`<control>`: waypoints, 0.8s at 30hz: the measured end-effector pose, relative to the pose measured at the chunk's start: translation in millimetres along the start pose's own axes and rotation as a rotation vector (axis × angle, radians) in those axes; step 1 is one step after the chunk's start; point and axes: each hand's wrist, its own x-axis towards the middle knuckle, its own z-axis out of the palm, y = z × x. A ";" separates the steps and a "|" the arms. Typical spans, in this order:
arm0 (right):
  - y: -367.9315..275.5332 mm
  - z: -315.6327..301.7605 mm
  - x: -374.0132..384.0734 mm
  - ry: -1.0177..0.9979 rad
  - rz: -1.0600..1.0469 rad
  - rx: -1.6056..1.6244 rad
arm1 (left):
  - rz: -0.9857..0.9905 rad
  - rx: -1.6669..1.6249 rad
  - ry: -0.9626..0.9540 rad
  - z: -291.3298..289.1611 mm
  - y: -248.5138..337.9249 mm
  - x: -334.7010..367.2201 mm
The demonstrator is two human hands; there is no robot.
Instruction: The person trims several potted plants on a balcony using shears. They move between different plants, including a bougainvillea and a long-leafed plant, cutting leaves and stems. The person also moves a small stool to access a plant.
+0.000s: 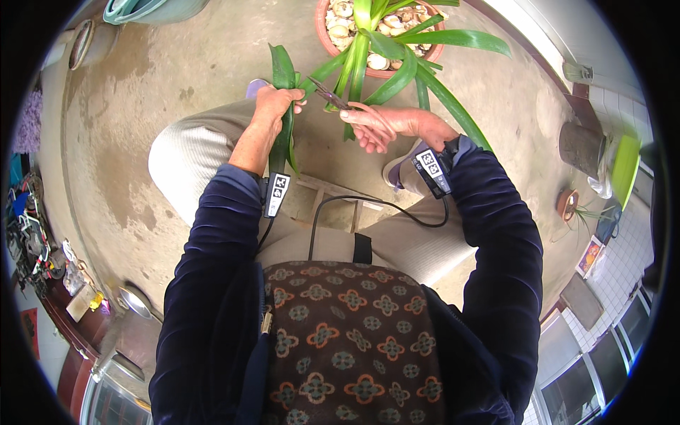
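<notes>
Long green leaves (282, 71) are gripped in my left hand (275, 106), left of the potted plant; their lower ends hang beside my wrist. My right hand (375, 126) is closed on a pair of scissors (333, 97) with dark blades and a pinkish handle loop. The blades point up and left, close to a leaf (327, 67) that runs from the plant toward my left hand. Whether the blades touch that leaf I cannot tell. Ahead, the plant stands in a round terracotta pot (323, 35), its soil covered with pale shells (343, 28).
Concrete floor (191, 64) lies around my feet. A wooden stool frame (322, 191) shows between my legs. At the far left stands a blue-green tub (159, 10). On the right are a small potted plant (567, 204), a dark container (581, 145) and a green board (625, 170).
</notes>
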 end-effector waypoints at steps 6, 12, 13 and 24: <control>-2.3 -2.1 16.8 0.011 -0.013 -0.017 | 0.045 -0.036 -0.023 4.3 0.3 -4.5; 1.7 -5.4 20.8 0.029 -0.050 -0.084 | 0.046 -0.084 -0.002 6.6 -2.9 -5.1; 1.9 -5.3 20.0 0.044 -0.053 -0.090 | 0.043 -0.083 -0.001 6.4 -3.5 -4.7; -2.5 -3.0 6.4 0.078 -0.060 -0.146 | -0.010 -0.053 0.009 7.7 -7.1 -1.9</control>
